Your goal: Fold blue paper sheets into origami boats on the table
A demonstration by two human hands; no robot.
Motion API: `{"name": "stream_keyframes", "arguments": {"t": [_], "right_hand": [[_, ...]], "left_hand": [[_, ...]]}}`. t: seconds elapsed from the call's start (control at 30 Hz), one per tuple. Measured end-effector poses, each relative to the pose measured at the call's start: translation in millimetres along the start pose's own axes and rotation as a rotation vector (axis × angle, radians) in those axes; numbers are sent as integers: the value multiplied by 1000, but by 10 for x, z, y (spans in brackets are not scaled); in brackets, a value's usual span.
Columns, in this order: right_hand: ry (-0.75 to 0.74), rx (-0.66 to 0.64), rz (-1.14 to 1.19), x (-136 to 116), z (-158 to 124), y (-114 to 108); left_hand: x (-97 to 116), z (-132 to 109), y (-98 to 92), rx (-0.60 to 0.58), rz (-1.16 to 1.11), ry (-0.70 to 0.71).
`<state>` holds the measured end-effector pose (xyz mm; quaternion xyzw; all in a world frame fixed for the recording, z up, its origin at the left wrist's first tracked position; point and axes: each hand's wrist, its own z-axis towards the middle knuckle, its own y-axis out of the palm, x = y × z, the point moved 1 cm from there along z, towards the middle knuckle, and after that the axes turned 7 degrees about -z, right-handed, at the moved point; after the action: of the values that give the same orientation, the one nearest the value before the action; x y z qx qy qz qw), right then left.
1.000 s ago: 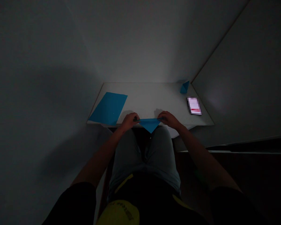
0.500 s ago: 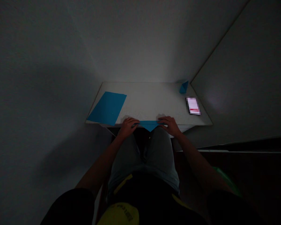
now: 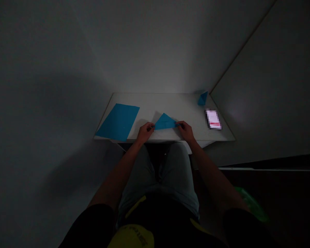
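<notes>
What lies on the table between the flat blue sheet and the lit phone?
In the head view, a folded blue triangle lies there, pinched at its ends by the left hand and the right hand.

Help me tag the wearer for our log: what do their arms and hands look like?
Two bare hands, left hand and right hand, with no gloves. Forearms are uncovered up to short black sleeves, left sleeve and right sleeve. The dim light hides any rings or watch.
</notes>
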<state>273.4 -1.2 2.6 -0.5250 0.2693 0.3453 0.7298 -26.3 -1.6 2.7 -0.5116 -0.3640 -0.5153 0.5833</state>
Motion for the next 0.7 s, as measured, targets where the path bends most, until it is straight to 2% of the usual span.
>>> {"name": "stream_keyframes", "arguments": {"t": [0.17, 0.43, 0.7], "right_hand": [[-28, -66, -17, 16, -67, -18], [-50, -63, -23, -24, -75, -24], [-39, -85, -59, -22, -78, -16]], "left_hand": [[-31, -54, -21, -5, 42, -3], [19, -55, -23, 56, 48, 1], [-23, -43, -43, 97, 7, -18]]}}
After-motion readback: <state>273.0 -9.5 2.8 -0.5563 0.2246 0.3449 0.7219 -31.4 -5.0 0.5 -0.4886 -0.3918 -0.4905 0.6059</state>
